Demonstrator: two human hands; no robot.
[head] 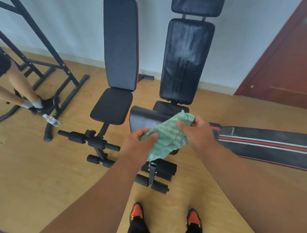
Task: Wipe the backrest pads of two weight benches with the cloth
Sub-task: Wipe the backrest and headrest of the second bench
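Two black weight benches stand side by side against the wall with their backrests raised. The left backrest pad [122,43] is matte with red edging. The right backrest pad [185,58] shows pale streaks, and a separate headrest pad [198,2] sits above it. A green and white patterned cloth [167,135] is stretched between both hands, in front of the right bench's seat [145,118]. My left hand [139,142] grips its lower left part, my right hand [196,131] pinches its upper right edge.
A black mat with red and white stripes [272,143] lies on the wood floor to the right. A black rack frame [39,51], a plastic bottle [51,121] and another person's legs [18,86] are at the left. A brown door [291,59] stands at the right.
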